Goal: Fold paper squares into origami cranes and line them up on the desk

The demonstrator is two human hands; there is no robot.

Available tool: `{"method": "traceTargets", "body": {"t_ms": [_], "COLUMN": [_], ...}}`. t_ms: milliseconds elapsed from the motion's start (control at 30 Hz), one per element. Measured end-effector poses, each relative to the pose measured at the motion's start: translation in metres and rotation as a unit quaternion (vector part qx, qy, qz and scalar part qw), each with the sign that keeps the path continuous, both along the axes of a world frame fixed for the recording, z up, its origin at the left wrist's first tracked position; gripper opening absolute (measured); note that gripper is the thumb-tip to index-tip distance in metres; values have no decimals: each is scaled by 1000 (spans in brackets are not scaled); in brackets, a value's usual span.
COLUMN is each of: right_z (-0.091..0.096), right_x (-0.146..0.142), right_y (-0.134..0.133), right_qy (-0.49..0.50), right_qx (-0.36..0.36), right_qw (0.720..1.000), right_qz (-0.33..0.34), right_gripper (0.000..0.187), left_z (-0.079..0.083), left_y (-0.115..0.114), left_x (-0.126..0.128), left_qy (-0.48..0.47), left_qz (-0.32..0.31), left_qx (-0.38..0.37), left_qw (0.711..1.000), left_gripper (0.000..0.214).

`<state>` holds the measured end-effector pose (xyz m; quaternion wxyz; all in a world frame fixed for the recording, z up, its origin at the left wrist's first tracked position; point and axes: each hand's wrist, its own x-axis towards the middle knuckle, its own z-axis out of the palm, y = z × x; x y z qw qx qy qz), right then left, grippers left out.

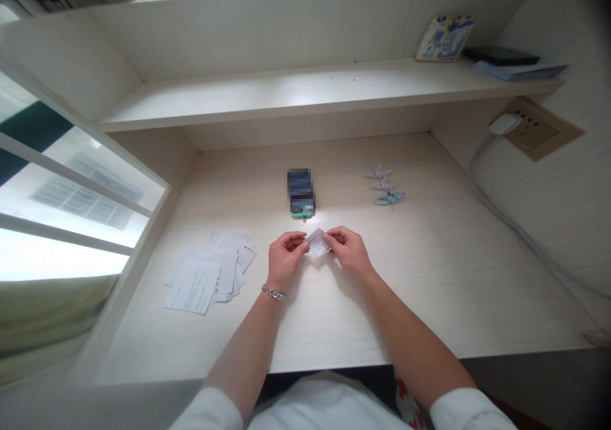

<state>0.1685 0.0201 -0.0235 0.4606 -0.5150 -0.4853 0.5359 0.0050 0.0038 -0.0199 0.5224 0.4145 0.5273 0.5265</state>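
Between my two hands is a small folded piece of white paper (318, 243), held above the desk near its middle. My left hand (285, 258), with a chain bracelet (273, 292) at the wrist, pinches its left corner between thumb and fingers. At the right corner, my right hand (350, 250) pinches it the same way. Just beyond the paper lies a phone (301, 191) with a blurred screen and a green edge. To the right of it sit folded paper cranes, a white one (379, 173) and a blue one (389, 198) among them.
A loose pile of printed paper sheets (195, 284) lies left of my hands. Above the desk (429, 277) runs a shelf (267, 93) with a colourful packet (445, 38) at its right. A cable (520, 229) hangs from the wall socket (537, 128); a window is on the left.
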Motion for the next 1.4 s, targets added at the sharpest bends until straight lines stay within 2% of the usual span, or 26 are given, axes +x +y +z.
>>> {"method": "traceTargets", "body": {"t_ms": [200,367,433,600,767,867,1000,1133,1400], "right_z": [1,-1,-1,1,-3,-3,3,8,8], "right_x": [1,0,1,2,-1,-3,-2,-2,-4], "right_y": [0,2,1,0,0,0,-3,-6,-8], "right_qy": [2,92,91,43,63,39,-7,-51,-121], "right_qx": [17,-44,-57,-34,-22,-11,32,68,142], "right_qw": [1000,995,994,998,998,999,999,996,982], "right_qz": [-19,-11,9,40,19,-10,-25,-16,-14], "right_gripper": [24,58,62,56,43,33,32,29,29], "left_z": [1,1,1,2,2,3,5,4,1], "left_y": [-2,-2,-2,-2,-2,-3,-5,-3,-3], "left_x": [1,3,2,1,6,8,8,8,9], "left_qy": [-18,-47,-61,-40,-53,-71,-79,-62,-54], "left_qz": [-83,-43,-52,-100,-66,-65,-78,-58,-73], "left_qx": [-66,-63,-70,-73,-79,-80,-79,-65,-57], "left_qw": [994,996,994,991,993,992,991,994,994], "left_gripper": [39,31,32,33,32,31,35,40,38]}}
